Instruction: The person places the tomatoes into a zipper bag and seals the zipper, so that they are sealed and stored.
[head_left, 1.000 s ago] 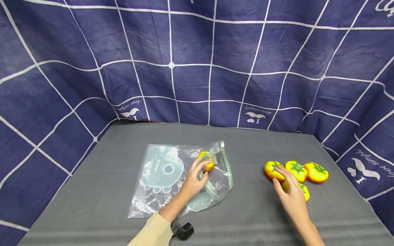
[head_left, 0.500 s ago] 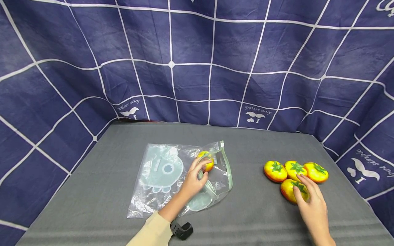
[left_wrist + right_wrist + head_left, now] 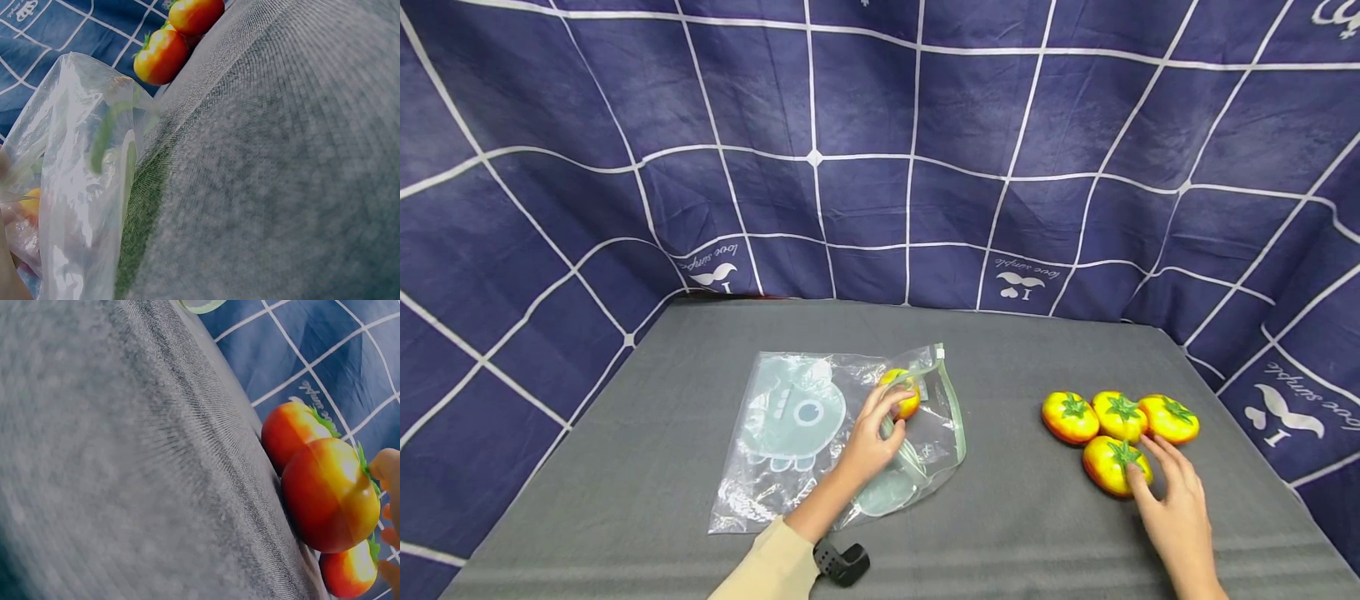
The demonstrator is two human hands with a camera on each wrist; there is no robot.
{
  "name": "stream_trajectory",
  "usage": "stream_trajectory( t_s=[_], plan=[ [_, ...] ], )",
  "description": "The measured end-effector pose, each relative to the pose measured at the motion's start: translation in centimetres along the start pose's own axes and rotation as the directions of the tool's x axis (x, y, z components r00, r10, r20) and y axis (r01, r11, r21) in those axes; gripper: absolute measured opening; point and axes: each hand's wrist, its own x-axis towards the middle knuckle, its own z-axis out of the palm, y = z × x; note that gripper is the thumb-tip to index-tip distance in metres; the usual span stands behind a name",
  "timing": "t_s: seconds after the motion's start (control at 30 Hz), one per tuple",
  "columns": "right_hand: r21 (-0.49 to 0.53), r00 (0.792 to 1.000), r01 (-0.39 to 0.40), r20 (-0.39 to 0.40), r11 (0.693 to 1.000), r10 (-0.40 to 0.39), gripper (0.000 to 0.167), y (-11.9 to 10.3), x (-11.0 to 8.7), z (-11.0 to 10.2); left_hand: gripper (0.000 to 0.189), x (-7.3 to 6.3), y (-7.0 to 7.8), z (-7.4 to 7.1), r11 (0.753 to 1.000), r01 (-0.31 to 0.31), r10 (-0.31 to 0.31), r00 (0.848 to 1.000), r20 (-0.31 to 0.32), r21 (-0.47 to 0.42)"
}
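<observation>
A clear zip bag (image 3: 790, 492) with a pale green dinosaur-like print lies flat in the head view, its green-edged mouth facing right. My left hand (image 3: 872, 442) holds the bag's upper layer at the mouth. A yellow-red tomato (image 3: 909, 407) sits inside, partly hidden by the fingers. On the right, several more tomatoes lie grouped: one at the left (image 3: 1070, 417), one at the right (image 3: 1169, 419) and the nearest one (image 3: 1112, 467). My right hand (image 3: 1180, 508) is beside that nearest tomato, thumb at its right side, fingers loosely bent; the right wrist view shows the thumb (image 3: 386, 467) by its green leaves.
A grey cloth (image 3: 1000, 533) covers the table. Behind and at both sides hangs a dark blue curtain (image 3: 865, 200) with white grid lines. A black band with a small device (image 3: 844, 565) is on my left wrist. A white zip slider (image 3: 940, 353) sits at the bag's far corner.
My right hand has moved right and toward me, from over the left tomatoes to the right side of the nearest one. The left hand and the bag have stayed in place.
</observation>
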Motion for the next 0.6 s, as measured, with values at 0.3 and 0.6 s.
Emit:
stream_trajectory(
  t_s=[0.3,0.6],
  plan=[
    [0.022,1.0,-0.01,0.0,1.0,0.01,0.039,0.24,-0.35,0.59,0.046,0.06,-0.01,-0.08,0.999,-0.036,0.036,0.999,-0.007,0.006],
    [0.018,0.993,0.096,0.067,0.995,-0.097,0.043,0.83,-0.35,0.19,0.046,-0.11,0.0,-0.1,0.999,-0.026,0.026,1.0,0.003,0.02]
  ],
)
